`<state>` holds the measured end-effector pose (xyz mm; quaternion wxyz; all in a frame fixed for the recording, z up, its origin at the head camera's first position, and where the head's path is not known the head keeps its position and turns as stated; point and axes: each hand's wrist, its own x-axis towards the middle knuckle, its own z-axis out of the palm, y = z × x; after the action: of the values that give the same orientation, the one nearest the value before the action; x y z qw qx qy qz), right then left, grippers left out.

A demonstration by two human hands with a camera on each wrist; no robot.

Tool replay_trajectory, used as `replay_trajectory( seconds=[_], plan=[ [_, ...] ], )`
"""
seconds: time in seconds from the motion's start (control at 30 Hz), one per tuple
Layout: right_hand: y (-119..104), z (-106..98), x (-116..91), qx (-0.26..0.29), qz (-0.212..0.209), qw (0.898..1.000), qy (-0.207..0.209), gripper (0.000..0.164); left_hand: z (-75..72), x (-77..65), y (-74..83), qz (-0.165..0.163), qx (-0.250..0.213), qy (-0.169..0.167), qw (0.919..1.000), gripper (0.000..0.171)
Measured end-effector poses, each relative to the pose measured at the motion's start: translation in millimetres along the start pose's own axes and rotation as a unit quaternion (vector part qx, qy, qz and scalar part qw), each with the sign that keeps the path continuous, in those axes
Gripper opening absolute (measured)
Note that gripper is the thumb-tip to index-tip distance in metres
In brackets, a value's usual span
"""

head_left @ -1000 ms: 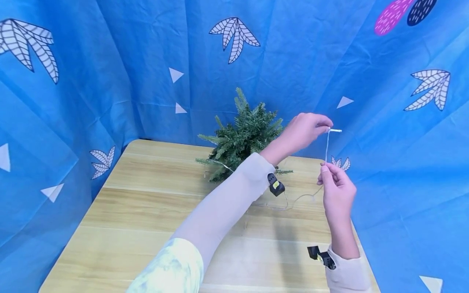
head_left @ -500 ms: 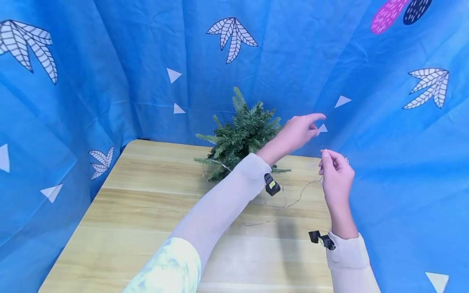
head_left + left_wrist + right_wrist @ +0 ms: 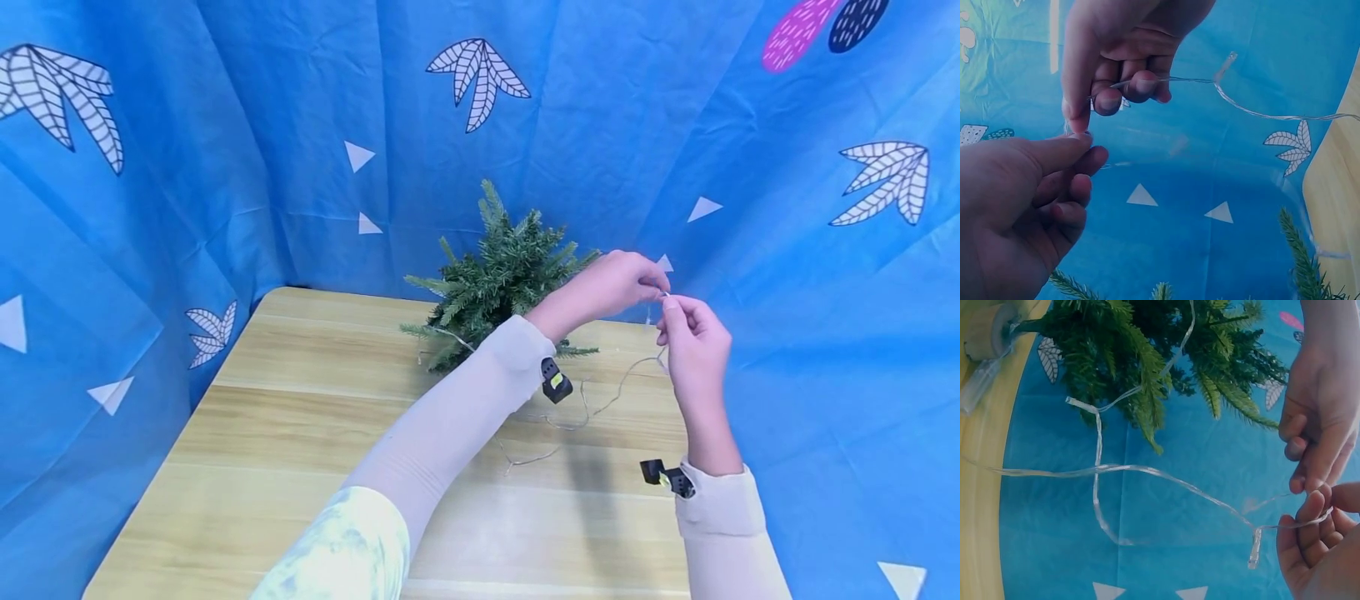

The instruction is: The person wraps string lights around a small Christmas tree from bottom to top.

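Observation:
A thin clear wire of string lights point(image 3: 1172, 481) runs from the small artificial pine tree point(image 3: 498, 275) to both hands, which meet at the table's back right. My right hand point(image 3: 697, 350) pinches the wire between thumb and forefinger, with a stretch passing across its other fingers in the left wrist view. The left hand point(image 3: 615, 282) reaches across in front of the tree, thumb and forefinger pinching the wire at the right fingertips. Close beside the right hand hangs a small clear bulb point(image 3: 1254, 549). Another bulb point(image 3: 1082, 404) dangles near the branches. The pinched bit is mostly hidden by fingertips.
The wooden table point(image 3: 300, 433) has loops of slack wire point(image 3: 532, 459) over its middle. Behind it hangs a blue patterned curtain point(image 3: 315, 100). The tree's round base point(image 3: 988, 331) shows in the right wrist view, with a clear plastic piece point(image 3: 977, 387) beside it.
A second ago the left hand held a bulb above the right hand with wire stretched between them. It let go, then came down to the right fingertips and pinched there. The right hand rose slightly.

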<state>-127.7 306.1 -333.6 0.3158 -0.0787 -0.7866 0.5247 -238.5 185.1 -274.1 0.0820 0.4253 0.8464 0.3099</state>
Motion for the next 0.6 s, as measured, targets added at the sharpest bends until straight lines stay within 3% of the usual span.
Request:
replay_trajectory(
  seconds=[0.13, 0.33, 0.43, 0.6],
  plan=[
    [0, -2, -2, -0.003, 0.01, 1.0, -0.005, 0.023, -1.6, 1.3, -0.8, -0.001, -0.004, 0.047, 0.9989, 0.022],
    [3, -3, -5, -0.002, 0.01, 1.0, -0.013, 0.028, -10.6, -0.3, -3.6, -0.039, -0.02, 0.108, 0.9932, 0.024],
    [3, -3, -5, -0.003, 0.004, 1.0, -0.013, 0.028, -11.3, -1.6, -4.3, -0.051, -0.019, 0.113, 0.9921, 0.025],
    [3, -1, 0, -0.011, -0.002, 1.0, -0.019, 0.027, -6.3, -2.7, -4.1, -0.052, -0.015, 0.087, 0.9948, 0.029]
  ],
)
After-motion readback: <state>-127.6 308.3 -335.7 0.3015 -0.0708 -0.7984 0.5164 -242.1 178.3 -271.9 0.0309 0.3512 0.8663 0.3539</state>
